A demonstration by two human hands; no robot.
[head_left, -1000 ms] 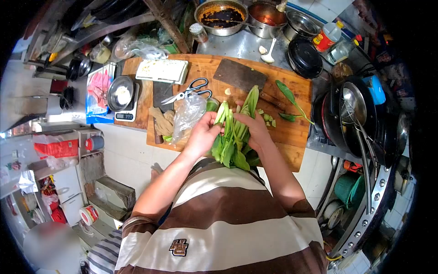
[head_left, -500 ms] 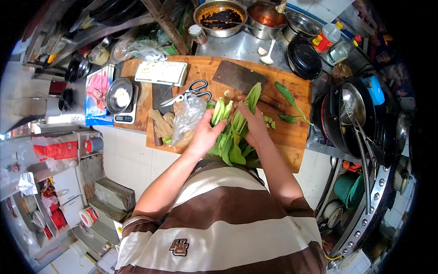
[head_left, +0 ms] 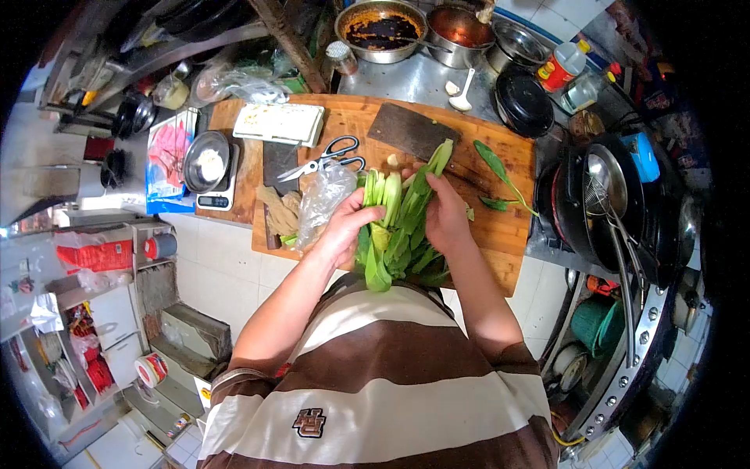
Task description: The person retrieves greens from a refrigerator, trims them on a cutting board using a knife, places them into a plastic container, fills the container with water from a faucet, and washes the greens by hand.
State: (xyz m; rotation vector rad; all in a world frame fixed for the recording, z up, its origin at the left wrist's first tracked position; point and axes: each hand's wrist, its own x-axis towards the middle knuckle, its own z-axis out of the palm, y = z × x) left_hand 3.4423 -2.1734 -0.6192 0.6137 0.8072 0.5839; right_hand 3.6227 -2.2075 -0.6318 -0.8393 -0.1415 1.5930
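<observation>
Leafy greens (head_left: 402,234) with pale stalks hang over the near edge of the wooden cutting board (head_left: 500,242), their leaves toward my body. My left hand (head_left: 350,223) is closed round the stalk ends of one bunch, thumb across the front. On the other side, my right hand (head_left: 447,209) grips more stalks and leaves, its fingers partly hidden behind them. A cleaver (head_left: 412,130) lies flat on the board beyond my hands. Scissors (head_left: 324,160) and a clear plastic bag (head_left: 320,203) lie left of the greens. One loose leafy stem (head_left: 500,173) rests at the board's right.
At left, a metal bowl (head_left: 206,162) sits on a kitchen scale (head_left: 216,200). Sauce pans (head_left: 380,31), a white spoon (head_left: 462,95) and bottles (head_left: 564,64) stand along the back. Woks (head_left: 578,203) with a strainer (head_left: 596,187) are at right.
My left hand has gathered the pale stalks closer together beside the other bunch. My right hand has shifted slightly right and down, and the leaves hang straighter.
</observation>
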